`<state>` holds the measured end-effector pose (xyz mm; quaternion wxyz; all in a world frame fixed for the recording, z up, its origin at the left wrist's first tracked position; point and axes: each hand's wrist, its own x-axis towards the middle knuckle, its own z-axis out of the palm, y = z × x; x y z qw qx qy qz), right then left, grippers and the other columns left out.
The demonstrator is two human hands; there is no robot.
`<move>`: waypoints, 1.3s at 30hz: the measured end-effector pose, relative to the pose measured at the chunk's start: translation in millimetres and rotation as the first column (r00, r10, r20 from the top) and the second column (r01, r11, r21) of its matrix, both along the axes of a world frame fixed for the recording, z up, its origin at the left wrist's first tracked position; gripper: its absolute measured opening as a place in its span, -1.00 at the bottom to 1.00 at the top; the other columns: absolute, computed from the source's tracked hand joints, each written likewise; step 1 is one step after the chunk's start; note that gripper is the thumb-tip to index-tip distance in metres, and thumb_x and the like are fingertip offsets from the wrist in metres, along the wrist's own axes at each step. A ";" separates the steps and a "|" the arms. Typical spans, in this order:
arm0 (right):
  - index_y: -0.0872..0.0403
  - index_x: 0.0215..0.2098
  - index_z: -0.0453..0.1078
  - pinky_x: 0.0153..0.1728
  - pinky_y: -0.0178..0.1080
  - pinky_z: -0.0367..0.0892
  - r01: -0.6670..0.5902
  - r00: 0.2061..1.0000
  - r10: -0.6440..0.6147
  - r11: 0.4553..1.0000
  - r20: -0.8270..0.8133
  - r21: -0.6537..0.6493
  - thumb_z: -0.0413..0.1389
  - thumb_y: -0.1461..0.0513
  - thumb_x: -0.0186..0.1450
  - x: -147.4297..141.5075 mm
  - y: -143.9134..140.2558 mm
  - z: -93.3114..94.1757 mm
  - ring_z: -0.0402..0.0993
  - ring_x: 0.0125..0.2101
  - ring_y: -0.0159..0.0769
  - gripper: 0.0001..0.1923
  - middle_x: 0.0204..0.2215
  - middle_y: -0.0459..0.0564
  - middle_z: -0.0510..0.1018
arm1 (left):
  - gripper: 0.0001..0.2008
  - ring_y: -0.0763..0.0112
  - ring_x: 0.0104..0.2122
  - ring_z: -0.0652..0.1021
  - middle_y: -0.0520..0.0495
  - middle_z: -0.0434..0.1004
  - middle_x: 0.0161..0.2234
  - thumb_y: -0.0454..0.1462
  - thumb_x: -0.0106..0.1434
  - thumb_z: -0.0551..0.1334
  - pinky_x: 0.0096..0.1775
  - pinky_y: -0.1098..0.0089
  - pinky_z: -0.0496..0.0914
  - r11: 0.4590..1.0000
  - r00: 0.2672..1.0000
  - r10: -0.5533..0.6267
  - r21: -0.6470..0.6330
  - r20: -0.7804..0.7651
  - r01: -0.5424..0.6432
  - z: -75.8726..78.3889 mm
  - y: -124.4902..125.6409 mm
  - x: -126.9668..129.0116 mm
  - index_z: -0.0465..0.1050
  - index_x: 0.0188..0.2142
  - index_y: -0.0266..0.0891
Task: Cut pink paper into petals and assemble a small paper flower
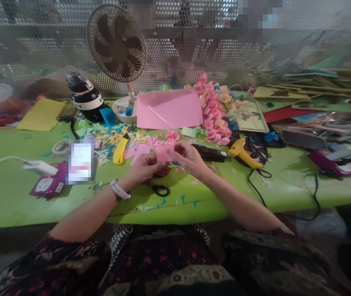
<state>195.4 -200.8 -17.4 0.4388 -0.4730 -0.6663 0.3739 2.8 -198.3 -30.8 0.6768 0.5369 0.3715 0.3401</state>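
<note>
Pinching small pink paper [164, 153] in grip of left hand [147, 167] and right hand [188, 158], six o'clock from pink sheet [169, 108]. Could crease if pulled unevenly; could flutter off in draught from fan [118, 47], eleven o'clock.

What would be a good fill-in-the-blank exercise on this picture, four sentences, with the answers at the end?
1. The left hand and right hand share a grip on a small paper piece coloured ____.
2. The white wristband is on the person's ____ wrist.
3. Standing between the black bottle and the large paper sheet is an electric ____.
4. The table has a surface coloured ____.

Missing words: pink; left; fan; green.
</note>
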 end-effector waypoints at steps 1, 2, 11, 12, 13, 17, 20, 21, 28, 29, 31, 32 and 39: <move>0.08 -0.34 0.32 -0.47 -0.31 0.25 -0.023 1.000 0.023 1.000 -0.011 -0.021 0.21 -0.09 0.23 -0.3 -0.3 0.8 0.31 -0.46 -0.40 -0.59 -0.44 -0.11 0.40 | -0.60 0.32 -0.41 0.66 -0.16 0.68 -0.40 -0.04 0.03 0.48 -0.30 0.36 0.56 1.000 1.000 0.012 0.010 0.001 -0.012 -0.3 0.0 0.1 0.60 -0.31 -0.33; 0.08 -0.33 0.32 -0.47 -0.30 0.26 -0.063 0.998 0.062 0.997 -0.023 -0.052 0.21 -0.09 0.22 -1.0 -0.7 1.6 0.32 -0.46 -0.40 -0.59 -0.43 -0.10 0.41 | -0.60 0.32 -0.42 0.66 -0.16 0.67 -0.40 -0.04 0.02 0.49 -0.31 0.36 0.55 1.000 1.000 0.023 0.018 0.003 -0.023 -0.3 0.1 0.1 0.60 -0.31 -0.33; 0.06 -0.45 0.25 -0.49 -0.27 0.28 -0.096 0.995 0.095 0.993 -0.021 -0.066 0.23 -0.06 0.20 -4.6 -0.8 -3.4 0.32 -0.52 -0.40 -0.59 -0.54 -0.15 0.37 | -0.57 0.29 -0.39 0.66 -0.18 0.68 -0.36 -0.03 0.01 0.49 -0.30 0.34 0.55 1.000 1.000 -0.019 -0.003 -0.017 0.019 7.9 3.0 -3.3 0.61 -0.27 -0.31; 0.06 -0.42 0.27 -0.46 -0.26 0.33 -0.116 0.993 0.113 0.990 -0.045 -0.082 0.25 -0.05 0.19 -4.7 -0.8 -3.5 0.35 -0.50 -0.38 -0.60 -0.51 -0.14 0.40 | -0.57 0.29 -0.37 0.66 -0.18 0.68 -0.33 -0.04 0.01 0.49 -0.32 0.36 0.54 1.000 1.000 -0.015 0.007 -0.020 0.015 8.7 3.2 -3.8 0.61 -0.24 -0.30; 0.06 -0.38 0.28 -0.42 -0.24 0.37 -0.135 0.989 0.128 0.986 -0.076 -0.095 0.26 -0.05 0.18 -4.9 -0.9 -3.4 0.39 -0.47 -0.37 -0.60 -0.48 -0.12 0.43 | -0.57 0.30 -0.36 0.66 -0.18 0.68 -0.31 -0.04 0.01 0.50 -0.33 0.38 0.54 1.000 1.000 -0.003 0.017 -0.021 0.003 9.3 3.4 -4.2 0.61 -0.22 -0.29; 0.06 -0.24 0.30 -0.33 -0.21 0.45 -0.170 0.976 0.153 0.980 -0.154 -0.103 0.31 -0.01 0.15 -4.6 0.4 -2.2 0.51 -0.36 -0.30 -0.58 -0.38 -0.06 0.53 | -0.58 0.31 -0.39 0.65 -0.16 0.67 -0.36 -0.04 0.01 0.49 -0.37 0.39 0.53 0.998 1.000 0.006 0.058 -0.020 -0.005 10.0 4.7 -5.7 0.59 -0.25 -0.30; 0.05 -0.21 0.31 -0.38 -0.25 0.42 -0.101 0.990 0.097 0.994 -0.106 -0.033 0.28 0.01 0.19 -0.7 3.0 -1.9 0.50 -0.41 -0.33 -0.62 -0.43 -0.10 0.52 | -0.57 0.30 -0.39 0.65 -0.15 0.67 -0.36 -0.04 0.03 0.48 -0.33 0.35 0.54 0.995 1.000 0.007 0.102 -0.027 -0.004 10.3 9.3 -8.8 0.59 -0.22 -0.30; 0.05 -0.20 0.32 -0.40 -0.26 0.41 -0.053 0.996 0.053 0.999 -0.074 0.005 0.26 0.03 0.22 0.8 3.4 -1.8 0.49 -0.43 -0.35 -0.66 -0.44 -0.11 0.51 | -0.57 0.30 -0.37 0.66 -0.16 0.68 -0.35 -0.04 0.04 0.47 -0.31 0.34 0.54 0.993 0.999 0.036 0.111 -0.030 -0.032 10.7 11.8 -10.3 0.58 -0.21 -0.29; 0.09 -0.14 0.43 -0.25 -0.16 0.43 -0.351 0.836 0.225 0.920 0.501 0.173 0.22 0.14 0.26 -9.9 -19.5 -2.3 0.50 -0.23 -0.21 -0.75 -0.20 0.08 0.57 | -0.62 0.30 -0.31 0.66 -0.12 0.67 -0.34 -0.07 0.01 0.48 -0.29 0.37 0.51 0.946 0.947 0.317 0.054 0.057 -0.320 15.1 28.0 -16.9 0.56 -0.28 -0.28; 0.10 -0.15 0.44 -0.19 -0.12 0.43 -0.445 0.750 0.263 0.879 0.607 0.169 0.25 0.15 0.21 -13.3 -24.4 -2.6 0.49 -0.16 -0.15 -0.72 -0.17 0.12 0.56 | -0.62 0.31 -0.31 0.66 -0.11 0.67 -0.33 -0.08 0.01 0.48 -0.29 0.38 0.51 0.946 0.945 0.320 0.042 0.067 -0.323 15.3 28.4 -16.6 0.57 -0.26 -0.27; 0.10 -0.14 0.44 -0.15 -0.09 0.40 -0.520 0.616 0.257 0.842 0.744 0.140 0.25 0.17 0.19 -17.6 -31.8 -2.4 0.47 -0.13 -0.10 -0.71 -0.15 0.14 0.56 | -0.62 0.34 -0.33 0.65 -0.09 0.67 -0.34 -0.08 0.00 0.49 -0.32 0.40 0.50 0.944 0.942 0.325 0.022 0.084 -0.328 15.3 27.9 -15.5 0.57 -0.27 -0.27; 0.10 -0.15 0.44 -0.16 -0.10 0.39 -0.525 0.573 0.243 0.842 0.783 0.123 0.23 0.19 0.19 -18.2 -33.7 -1.5 0.47 -0.15 -0.10 -0.73 -0.17 0.13 0.56 | -0.61 0.35 -0.36 0.65 -0.07 0.66 -0.36 -0.08 -0.02 0.50 -0.34 0.42 0.50 0.944 0.940 0.329 0.013 0.092 -0.331 15.2 27.4 -14.8 0.57 -0.27 -0.27; 0.12 -0.26 0.41 -0.43 -0.21 0.20 -0.471 0.431 0.291 0.880 0.854 -0.062 0.20 0.21 0.14 -4.9 -31.4 13.4 0.44 -0.37 -0.18 -0.79 -0.28 0.10 0.58 | -0.63 0.38 -0.40 0.64 -0.07 0.66 -0.40 -0.08 -0.05 0.52 -0.35 0.42 0.49 0.941 0.935 0.335 0.007 0.121 -0.338 17.0 25.6 -13.1 0.58 -0.33 -0.28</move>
